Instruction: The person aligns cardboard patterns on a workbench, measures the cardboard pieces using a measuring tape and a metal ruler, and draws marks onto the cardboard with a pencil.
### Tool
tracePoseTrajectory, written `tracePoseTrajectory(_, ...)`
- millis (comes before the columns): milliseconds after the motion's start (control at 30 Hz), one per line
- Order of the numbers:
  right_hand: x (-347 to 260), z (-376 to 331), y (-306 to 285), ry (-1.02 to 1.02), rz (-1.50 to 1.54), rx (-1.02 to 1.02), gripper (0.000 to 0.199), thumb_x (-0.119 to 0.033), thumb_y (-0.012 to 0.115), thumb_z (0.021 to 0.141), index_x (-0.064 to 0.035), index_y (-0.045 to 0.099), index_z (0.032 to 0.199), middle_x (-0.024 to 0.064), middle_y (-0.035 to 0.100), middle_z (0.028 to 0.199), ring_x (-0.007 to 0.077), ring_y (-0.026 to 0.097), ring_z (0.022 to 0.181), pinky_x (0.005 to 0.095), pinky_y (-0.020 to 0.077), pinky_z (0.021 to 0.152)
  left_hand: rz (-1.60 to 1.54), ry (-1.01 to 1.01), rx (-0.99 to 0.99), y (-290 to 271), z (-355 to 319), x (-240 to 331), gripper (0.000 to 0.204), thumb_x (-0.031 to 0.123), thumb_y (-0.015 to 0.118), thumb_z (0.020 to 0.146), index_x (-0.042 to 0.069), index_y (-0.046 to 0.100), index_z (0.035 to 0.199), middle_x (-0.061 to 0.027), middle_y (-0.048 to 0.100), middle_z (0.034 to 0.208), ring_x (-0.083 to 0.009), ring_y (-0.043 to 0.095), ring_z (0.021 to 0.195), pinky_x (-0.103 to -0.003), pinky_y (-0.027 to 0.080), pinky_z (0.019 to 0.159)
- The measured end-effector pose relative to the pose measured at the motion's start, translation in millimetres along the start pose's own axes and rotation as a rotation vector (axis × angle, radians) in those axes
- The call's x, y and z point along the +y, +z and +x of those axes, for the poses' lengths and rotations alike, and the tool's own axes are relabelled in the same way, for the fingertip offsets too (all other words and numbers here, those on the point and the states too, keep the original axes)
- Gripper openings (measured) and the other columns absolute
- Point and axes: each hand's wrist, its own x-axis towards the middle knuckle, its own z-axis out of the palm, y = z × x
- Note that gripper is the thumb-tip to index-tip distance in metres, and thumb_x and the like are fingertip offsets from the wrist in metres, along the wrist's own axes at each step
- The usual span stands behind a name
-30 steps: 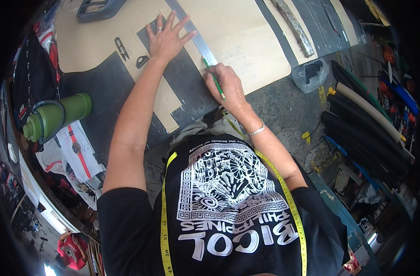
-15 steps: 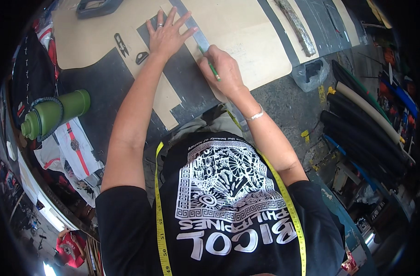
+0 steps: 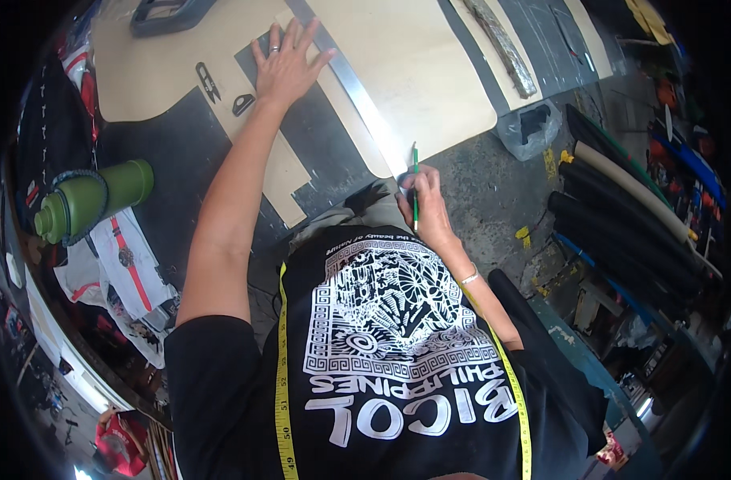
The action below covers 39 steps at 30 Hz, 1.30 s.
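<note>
My left hand (image 3: 288,70) lies flat with fingers spread on tan sheet material (image 3: 433,80). Its thumb and a fingertip reach the edge of a long metal ruler (image 3: 351,84), which runs slantwise toward me. At the ruler's near end, past the sheet's edge, my right hand (image 3: 431,210) is closed on a green pencil (image 3: 415,160) that points away from me. The right fingers meet the ruler end; whether they grip it is partly hidden. Left of my left forearm lie black thread snips (image 3: 209,83) and a small black piece (image 3: 242,104).
A green bottle (image 3: 109,196) with a cord stands by the dark table's (image 3: 165,152) left edge. A wrapped bar (image 3: 501,48) lies far right, above a clear plastic bag (image 3: 529,132). Dark rolls (image 3: 613,240) lean at right. A yellow measuring tape (image 3: 283,376) hangs round my neck.
My right hand has moved nearer and right, from over the sheet to the ruler's near end, with the pencil turned tip-away. The ruler now extends past the sheet toward me. My left hand stays flat.
</note>
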Motion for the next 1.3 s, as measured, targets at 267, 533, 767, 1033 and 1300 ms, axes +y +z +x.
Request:
tracePoseTrajectory(267,82.0,-29.2,-55.0,0.113,0.003,0.204,0.037,0.012,0.062,0.083,-0.0091,0.057,0.112,0.0135,0.052,0.127,0.0270,0.059,0.076,0.0368,0.0469,0.061,-0.077,-0.095,0.017,-5.3,3.8,2.2,0.080,0.066,0.050,0.098,0.021,0.032,0.162,-0.0290,0.028,0.163,-0.0447,0.023,0.152,-0.060,0.015,0.124)
tracePoseTrajectory(533,120.4,-30.1,-108.0,0.012,-0.165,0.355,0.031,0.003,0.066,0.085,-0.0102,0.060,0.112,0.0181,0.057,0.127,0.0401,0.065,0.102,0.0432,0.0539,0.080,-0.021,-0.154,-0.164,-14.1,4.6,2.9,0.081,0.072,0.049,0.096,0.022,0.042,0.158,-0.0299,0.025,0.164,-0.0469,0.020,0.153,-0.055,0.010,0.127)
tracePoseTrajectory(767,124.1,11.4,-141.8,-0.141,-0.049,0.218,0.029,-0.007,0.068,0.094,-0.0051,0.060,0.121,0.0226,0.057,0.128,0.0431,0.059,0.117,0.0448,0.0485,0.099,-0.161,-0.337,-0.056,-37.0,-20.6,37.6,0.073,0.063,0.057,0.096,0.020,0.048,0.154,-0.0262,0.027,0.165,-0.0470,0.018,0.155,-0.063,0.014,0.124)
tracePoseTrajectory(1033,154.4,25.1,-240.3,-0.064,-0.075,0.066,0.030,-0.015,0.051,0.107,-0.0023,0.065,0.131,0.0171,0.062,0.127,0.0313,0.061,0.119,0.0371,0.0461,0.105,-0.264,-0.312,0.006,-80.1,-67.5,162.5,0.051,0.036,0.070,0.096,0.014,0.061,0.140,-0.0208,0.040,0.158,-0.0458,0.024,0.153,-0.061,0.019,0.124)
tracePoseTrajectory(1300,190.8,-8.2,-282.0,0.466,-0.148,-0.914,0.057,-0.056,0.057,0.100,-0.0030,0.076,0.099,0.0107,0.074,0.072,0.0228,0.069,0.066,0.0368,0.0540,0.067,-0.522,-0.111,-0.201,-88.4,-77.1,264.4,0.032,0.028,0.073,0.093,0.013,0.075,0.121,-0.0148,0.057,0.144,-0.0408,0.040,0.145,-0.057,0.026,0.123)
